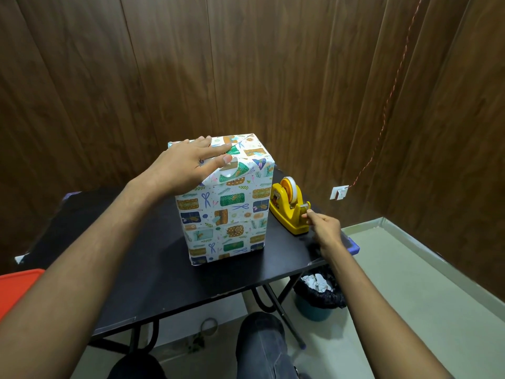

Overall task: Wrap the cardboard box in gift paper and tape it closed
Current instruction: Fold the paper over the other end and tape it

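Left hand (188, 162): fingers straight, spread flat, pressing down on folded paper flaps atop wrapped box (226, 209). Thumb tip beside a raised curl of paper at top front edge, a bit of white underside showing.

Right hand (325, 231): fingers curled, pinching at cutter end of tape dispenser (289, 206). Whether tape end is actually between fingertips: too small to tell.

Wrapped box: one, upright, tall, fully covered in gift paper on visible faces; white ground, printed with green, mustard and navy parcels, blue scissors, sprigs. Stands on black folding table (153, 269), roughly mid-surface. Top flaps folded over, held by left palm. No readable writing on paper.

Tape dispenser: one, yellow, desktop type, just right of box, near but apart from it, close to table's right edge. One tape roll (289, 188) mounted, orange hub. Small picture sticker on side facing box; nothing legible.

Right of box, below table edge: one bin (317, 299), teal, black liner, crumpled white paper inside. Blue object (354, 246) showing at table's right edge behind right wrist; kind unclear.

Left of box, at frame edge: red-orange flat item (16, 288), one, partly cut off.

Behind box: dark wood-panel wall (246, 64). Right of box on wall: one white socket (338, 192), twisted red-white cord (393, 86) rising from it.

Below box, under table: two knees in dark trousers (259, 343), pale floor (410, 296).
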